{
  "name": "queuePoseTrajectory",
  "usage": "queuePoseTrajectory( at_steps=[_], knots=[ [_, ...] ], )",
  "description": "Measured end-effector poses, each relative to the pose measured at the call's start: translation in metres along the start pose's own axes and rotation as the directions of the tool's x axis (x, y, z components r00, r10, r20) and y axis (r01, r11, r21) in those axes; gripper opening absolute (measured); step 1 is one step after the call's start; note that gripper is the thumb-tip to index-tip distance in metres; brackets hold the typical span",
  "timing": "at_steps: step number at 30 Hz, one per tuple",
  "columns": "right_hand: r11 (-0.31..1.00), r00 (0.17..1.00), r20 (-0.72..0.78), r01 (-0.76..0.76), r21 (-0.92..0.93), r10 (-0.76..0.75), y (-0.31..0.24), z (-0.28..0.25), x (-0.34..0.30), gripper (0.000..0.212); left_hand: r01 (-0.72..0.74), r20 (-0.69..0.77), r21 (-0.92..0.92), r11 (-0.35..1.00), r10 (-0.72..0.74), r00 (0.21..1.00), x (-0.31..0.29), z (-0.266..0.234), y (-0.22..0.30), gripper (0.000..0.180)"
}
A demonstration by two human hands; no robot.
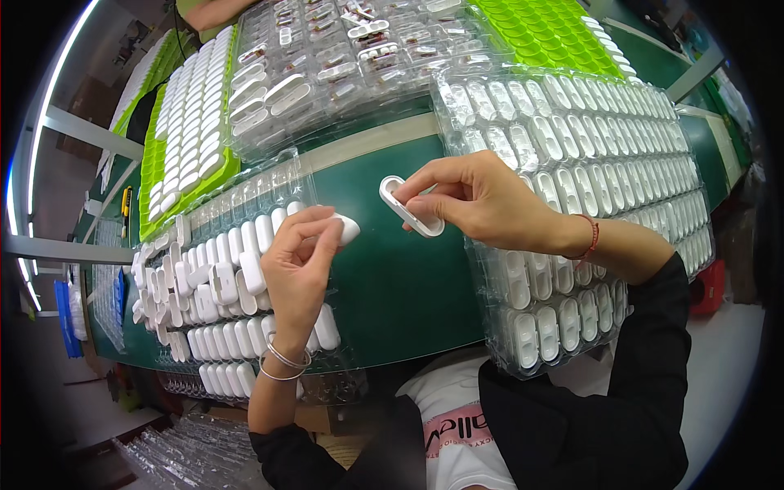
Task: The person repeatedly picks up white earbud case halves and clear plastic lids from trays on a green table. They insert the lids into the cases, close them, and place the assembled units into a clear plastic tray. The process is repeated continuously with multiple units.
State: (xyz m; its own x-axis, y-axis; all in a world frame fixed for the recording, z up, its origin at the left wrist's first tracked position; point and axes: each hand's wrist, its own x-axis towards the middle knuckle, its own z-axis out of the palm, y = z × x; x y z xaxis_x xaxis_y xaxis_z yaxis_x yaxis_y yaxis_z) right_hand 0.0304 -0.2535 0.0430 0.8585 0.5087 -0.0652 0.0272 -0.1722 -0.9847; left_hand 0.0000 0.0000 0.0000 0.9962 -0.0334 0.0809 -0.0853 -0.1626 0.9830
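Note:
Over the green tabletop, my right hand [482, 204] pinches a white oval shell [391, 189] by its long side, its hollow face showing. To the left of it, my left hand [296, 265] is closed on a small white rounded plastic piece [350, 229]; the fingers hide most of that piece. The two pieces are apart. Below and left of my left hand lies a clear plastic tray [298, 175] with rows of white rounded cases [224, 282] and some loose shells piled on them. Beside my right forearm, another clear tray [487, 327] bears rows of hollow white oval shells [588, 135].
Clear trays [327, 49] with small mixed parts stand across the far side of the table. Green trays with white pieces are at the far left [155, 208] and far right [531, 33]. Another person's arm [214, 11] shows at the top left. Metal posts [94, 133] rise at the left.

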Motion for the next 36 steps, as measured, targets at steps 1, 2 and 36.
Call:
queuePoseTrajectory(
  at_steps=[1, 2, 36],
  knots=[
    [1.000, 1.000, -0.006, -0.016, 0.015, 0.016, 0.001, -0.001, -0.001, 0.016, -0.017, -0.004, 0.076, 0.997, 0.017, 1.000, -0.001, 0.003, -0.001, 0.008],
    [0.999, 0.999, -0.013, -0.032, 0.030, 0.032, 0.002, -0.002, -0.002, 0.016, -0.033, -0.007, 0.151, 0.988, 0.034, 0.999, -0.002, 0.006, -0.001, 0.005],
    [0.969, 0.973, -0.087, 0.221, 0.114, -0.212, 0.016, 0.021, -0.008, 0.029, -0.297, 0.198, -0.020, 0.955, 0.295, 0.935, -0.027, 0.020, 0.027, 0.028]
  ],
)
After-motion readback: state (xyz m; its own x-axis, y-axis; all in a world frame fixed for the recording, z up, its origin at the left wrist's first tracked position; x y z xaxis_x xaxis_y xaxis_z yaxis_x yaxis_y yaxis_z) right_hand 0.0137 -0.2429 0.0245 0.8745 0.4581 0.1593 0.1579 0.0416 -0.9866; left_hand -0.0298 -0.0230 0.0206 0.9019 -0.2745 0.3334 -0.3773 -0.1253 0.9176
